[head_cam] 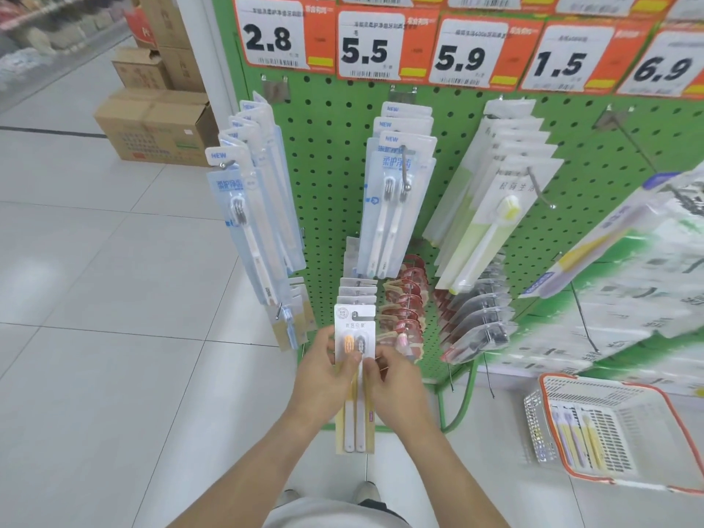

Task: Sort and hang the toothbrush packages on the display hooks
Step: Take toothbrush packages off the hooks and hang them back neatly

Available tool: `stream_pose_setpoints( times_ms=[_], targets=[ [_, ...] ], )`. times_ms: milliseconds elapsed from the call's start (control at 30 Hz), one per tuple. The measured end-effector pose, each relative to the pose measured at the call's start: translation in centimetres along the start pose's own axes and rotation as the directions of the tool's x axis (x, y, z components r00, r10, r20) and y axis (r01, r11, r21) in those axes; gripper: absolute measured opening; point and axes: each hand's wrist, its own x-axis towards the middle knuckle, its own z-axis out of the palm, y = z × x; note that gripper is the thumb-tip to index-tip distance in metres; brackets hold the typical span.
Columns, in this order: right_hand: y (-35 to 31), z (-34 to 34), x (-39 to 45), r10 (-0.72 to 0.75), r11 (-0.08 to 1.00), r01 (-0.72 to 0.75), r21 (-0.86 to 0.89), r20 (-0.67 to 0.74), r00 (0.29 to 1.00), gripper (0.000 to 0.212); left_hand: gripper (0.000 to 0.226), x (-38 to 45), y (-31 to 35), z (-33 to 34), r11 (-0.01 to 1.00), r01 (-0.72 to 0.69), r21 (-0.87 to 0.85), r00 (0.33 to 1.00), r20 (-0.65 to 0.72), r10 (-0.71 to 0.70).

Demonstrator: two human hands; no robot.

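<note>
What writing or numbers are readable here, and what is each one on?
"2.8": price tag, top left.
"5.5": second price tag.
"5.9": third price tag.
"1.5": fourth price tag.
"6.9": fifth price tag.
"NEW": blue toothbrush packs.
Small tag print, barcodes and the Chinese pack text: too blurred to read.

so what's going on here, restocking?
Yes. A person at a green pegboard display holds a white-carded twin-pack of toothbrushes, one orange-headed and one grey, with both hands: the left hand and the right hand pinch its sides. The pack's top sits at the front of a row of matching packs on a low hook; whether it is threaded on yet is unclear. More packs lie in a white and orange basket on the floor.
</note>
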Motion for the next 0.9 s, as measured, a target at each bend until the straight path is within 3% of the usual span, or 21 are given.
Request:
stream_pose_setpoints(
  times_ms=[167,233,300,400,500,600,767,900],
  targets=[
    [-0.7,-0.8,1.2,-0.086,0.982,0.083,-0.168,-0.013,0.996,0.021,0.028,0.3,0.0,0.2,0.994,-0.035,0.1,0.999,-0.019,0.037],
    [-1.3,-1.3,1.6,-0.158,0.978,0.143,-0.15,-0.09,0.983,0.007,0.018,0.5,0.0,0.1,0.994,-0.038,0.106,0.999,-0.012,0.04],
    [-2.2,-1.9,2.0,-0.226,0.972,0.209,-0.11,-0.172,0.959,0.015,0.009,0.5,0.1,0.1,0.989,-0.057,0.139,0.998,0.007,0.057],
    [-3.3,-2.4,2.9,-0.282,0.959,0.271,-0.083,-0.215,0.935,0.024,0.024,0.9,0.0,-0.1,0.956,-0.109,0.273,0.994,0.032,0.104],
    [-3.9,-2.4,3.8,-0.303,0.953,0.293,-0.078,-0.225,0.926,0.017,0.042,1.3,0.9,-0.4,0.949,-0.104,0.299,0.995,0.026,0.101],
    [-4.0,-2.0,4.3,-0.314,0.949,0.305,-0.075,-0.235,0.92,0.008,0.056,1.4,2.5,-0.7,0.963,-0.091,0.255,0.994,-0.035,0.104],
    [-3.7,-2.1,4.6,-0.315,0.949,0.309,-0.066,-0.252,0.915,0.009,0.045,4.0,4.9,-0.8,0.999,-0.043,-0.009,0.989,-0.142,0.041],
    [-3.4,-2.1,4.7,-0.309,0.951,0.302,-0.067,-0.249,0.918,0.008,0.039,7.1,6.7,-1.0,0.997,0.026,-0.066,0.994,-0.108,-0.033]
  ],
)
